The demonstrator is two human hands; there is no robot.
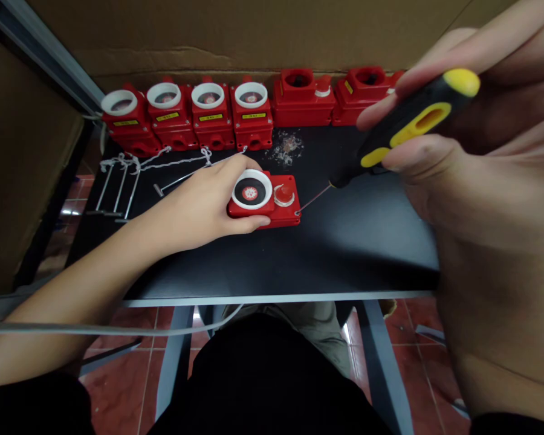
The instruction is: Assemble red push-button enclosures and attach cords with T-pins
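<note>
My left hand (pixel 213 202) is wrapped round a red box (pixel 278 216) with a white ring and a dark round face on top, and presses it to the table. A red knob with a pale collar sits on the box's right part. Between its fingers and thumb, my right hand (pixel 471 139) grips a black and yellow screwdriver (pixel 403 130). The thin shaft slants down to the left, and its tip meets a screw (pixel 298 212) at the box's near right corner. How the tip sits in the screw head is too small to tell.
Several red boxes (pixel 211 118) with white rings stand in a row behind, beside two open-topped red boxes (pixel 303 103). Small hammers (pixel 122 190) on white cords lie left. Pale shavings (pixel 286 148) are scattered behind the held box. A cable (pixel 163 331) crosses before the table's edge (pixel 281 298).
</note>
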